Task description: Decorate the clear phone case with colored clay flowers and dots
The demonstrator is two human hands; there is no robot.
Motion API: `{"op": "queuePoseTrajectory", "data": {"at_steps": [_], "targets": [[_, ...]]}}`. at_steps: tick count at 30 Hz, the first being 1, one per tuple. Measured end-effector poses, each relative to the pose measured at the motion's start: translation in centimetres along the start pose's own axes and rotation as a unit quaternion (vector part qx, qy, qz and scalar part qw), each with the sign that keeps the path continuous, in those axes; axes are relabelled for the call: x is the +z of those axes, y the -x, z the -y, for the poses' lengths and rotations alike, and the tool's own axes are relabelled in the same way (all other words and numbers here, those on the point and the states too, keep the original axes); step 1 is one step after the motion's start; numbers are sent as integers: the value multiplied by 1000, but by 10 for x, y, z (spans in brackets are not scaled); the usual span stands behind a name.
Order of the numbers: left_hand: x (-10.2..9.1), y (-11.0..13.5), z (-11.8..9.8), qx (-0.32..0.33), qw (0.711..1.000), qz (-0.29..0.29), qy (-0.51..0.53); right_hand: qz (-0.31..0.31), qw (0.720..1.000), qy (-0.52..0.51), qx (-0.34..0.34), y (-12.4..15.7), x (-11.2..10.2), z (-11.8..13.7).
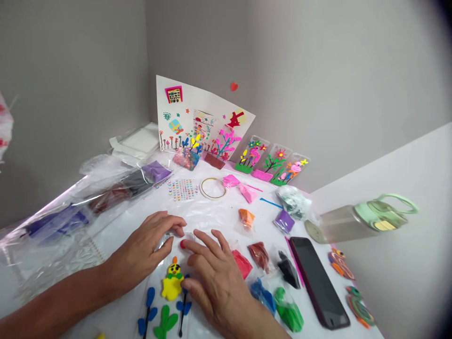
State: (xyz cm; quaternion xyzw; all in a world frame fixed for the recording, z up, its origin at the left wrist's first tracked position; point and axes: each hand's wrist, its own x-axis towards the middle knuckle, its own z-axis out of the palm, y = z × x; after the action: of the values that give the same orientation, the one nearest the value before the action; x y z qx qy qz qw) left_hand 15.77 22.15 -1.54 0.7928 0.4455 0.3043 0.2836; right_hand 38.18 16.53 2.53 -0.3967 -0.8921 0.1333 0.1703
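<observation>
My left hand (148,247) rests on the white table (208,216), fingers curled over a clear plastic piece (165,240). My right hand (215,273) lies flat beside it, fingers stretched, a fingertip touching a small red clay bit (182,244). Just below both hands sits a yellow clay chick (172,281) on a clear phone case, with blue clay flowers (148,308) and a green clay cactus (165,322) near it.
Small bags of coloured clay (261,256) lie to the right, then a dark phone (318,280) and a tipped green-lidded bottle (360,219). Decorated cases (271,165) and a decorated sheet (201,122) lean on the wall. Clay packs in plastic (106,193), a tape ring (213,188) and gem stickers (181,189) lie behind.
</observation>
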Motion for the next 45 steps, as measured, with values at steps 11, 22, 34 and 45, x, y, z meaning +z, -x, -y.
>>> {"op": "queuePoseTrajectory", "data": {"at_steps": [11, 22, 34, 45], "targets": [[3, 2, 5, 8, 1000, -7, 2, 27, 999, 18, 2, -2, 1, 1], [-10, -8, -13, -45, 994, 25, 97, -38, 999, 1, -21, -3, -5, -2], [-36, -12, -47, -88, 943, -92, 308, 47, 987, 53, -146, -2, -36, 53], [-62, 6, -97, 28, 893, -143, 426, 49, 916, 161, -365, -32, 14, 103]]}}
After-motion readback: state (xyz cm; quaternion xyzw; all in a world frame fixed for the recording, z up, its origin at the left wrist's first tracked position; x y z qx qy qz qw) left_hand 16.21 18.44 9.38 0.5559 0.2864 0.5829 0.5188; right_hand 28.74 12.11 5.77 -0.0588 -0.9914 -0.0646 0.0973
